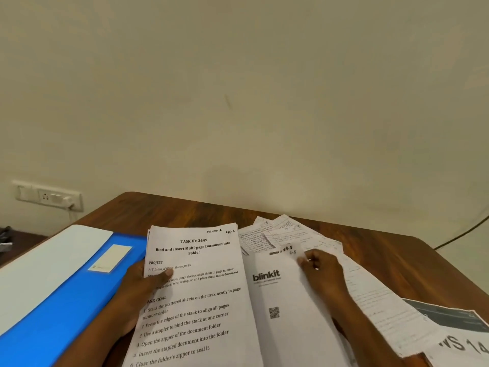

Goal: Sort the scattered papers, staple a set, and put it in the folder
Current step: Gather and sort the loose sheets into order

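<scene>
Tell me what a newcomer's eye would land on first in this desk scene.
First, the printed task sheet at centre, gripped along its left edge by the left hand, thumb on top. Beside it, the right hand pinches the blinkit page out of the scattered papers lying on the wooden desk. At the left lies the bright blue folder.

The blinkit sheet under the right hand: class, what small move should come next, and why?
Probably slide the blinkit sheet left onto the stack that the left hand grips. The right hand already pinches its top edge; it is marked R-5, the stack's top page R-1, and other loose papers still lie unsorted beyond it.
</scene>
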